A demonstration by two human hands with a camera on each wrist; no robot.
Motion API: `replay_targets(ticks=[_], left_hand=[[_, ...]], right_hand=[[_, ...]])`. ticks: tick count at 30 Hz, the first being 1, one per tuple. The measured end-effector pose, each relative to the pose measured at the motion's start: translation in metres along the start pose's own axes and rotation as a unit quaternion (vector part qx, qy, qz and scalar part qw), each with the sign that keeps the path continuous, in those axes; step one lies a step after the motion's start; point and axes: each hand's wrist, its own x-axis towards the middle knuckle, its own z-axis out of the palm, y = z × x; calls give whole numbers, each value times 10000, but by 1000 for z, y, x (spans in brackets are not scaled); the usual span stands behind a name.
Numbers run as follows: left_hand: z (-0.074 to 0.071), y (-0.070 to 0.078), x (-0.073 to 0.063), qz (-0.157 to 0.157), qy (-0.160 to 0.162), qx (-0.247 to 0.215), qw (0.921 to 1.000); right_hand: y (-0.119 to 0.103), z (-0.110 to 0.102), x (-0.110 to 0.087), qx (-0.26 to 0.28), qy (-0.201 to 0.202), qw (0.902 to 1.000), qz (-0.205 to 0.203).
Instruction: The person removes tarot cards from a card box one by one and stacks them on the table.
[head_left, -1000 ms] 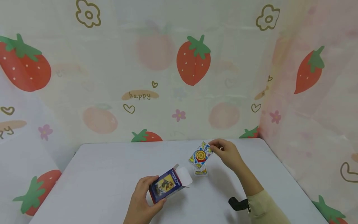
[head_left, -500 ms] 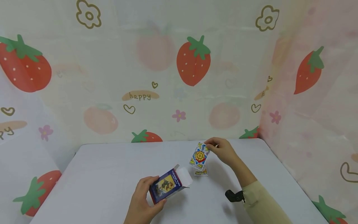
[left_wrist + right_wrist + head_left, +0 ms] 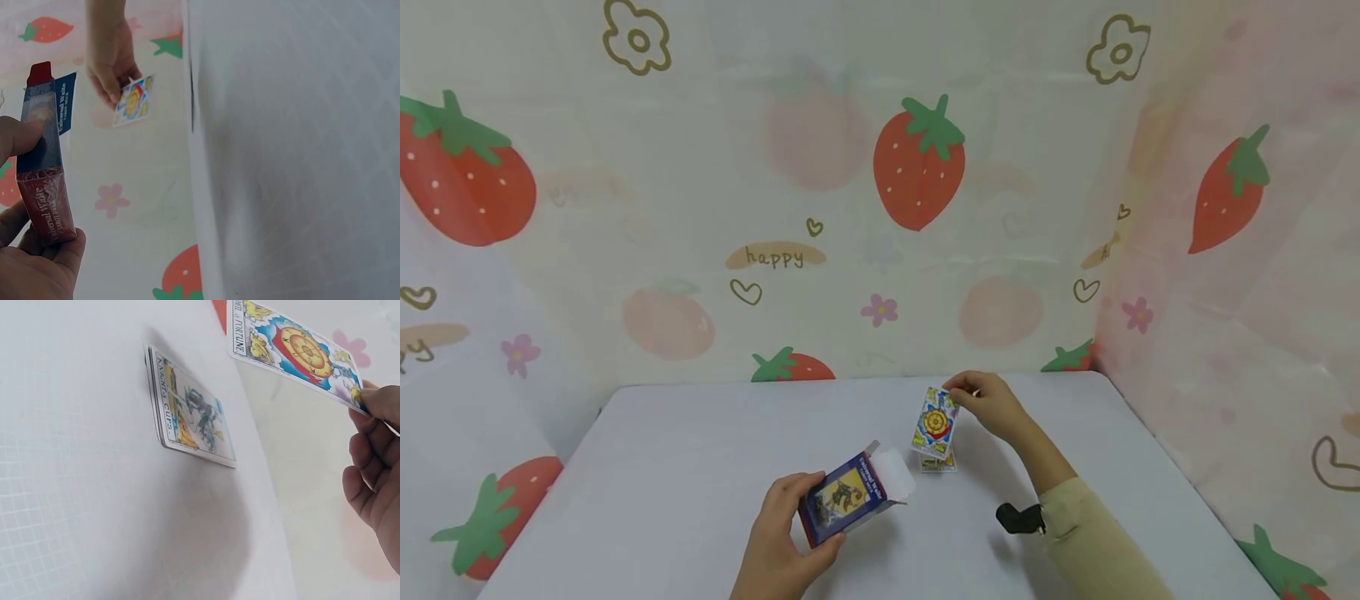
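Observation:
My left hand [image 3: 790, 533] grips a dark blue and red tarot card box [image 3: 844, 498], tilted, with its white end flap folded out toward the right. In the left wrist view the thumb lies on one face of the box [image 3: 45, 156] and fingers are behind it. My right hand [image 3: 996, 407] pinches a Wheel of Fortune tarot card [image 3: 936, 422] by its upper corner, picture side showing. Below that card, a small stack of tarot cards [image 3: 197, 412] lies face up on the table, a Knight of Cups on top. The right wrist view shows the held card raised apart from the stack.
A white-covered table [image 3: 700, 467] lies under both hands. Behind it and at the sides hang cloth backdrops [image 3: 850, 208] printed with strawberries and flowers. A black device [image 3: 1019, 518] sticks out at the right sleeve [image 3: 1093, 542].
My right hand has shifted a little to the left, and the pinched card has turned more upright over the stack. The left hand and the box have stayed in place.

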Motion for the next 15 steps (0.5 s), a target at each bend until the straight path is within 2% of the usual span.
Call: replay_targets(ticks=[15], left_hand=[[0, 1, 0, -49, -49, -6, 10000]], right_hand=[[7, 6, 8, -76, -192, 9996, 205]])
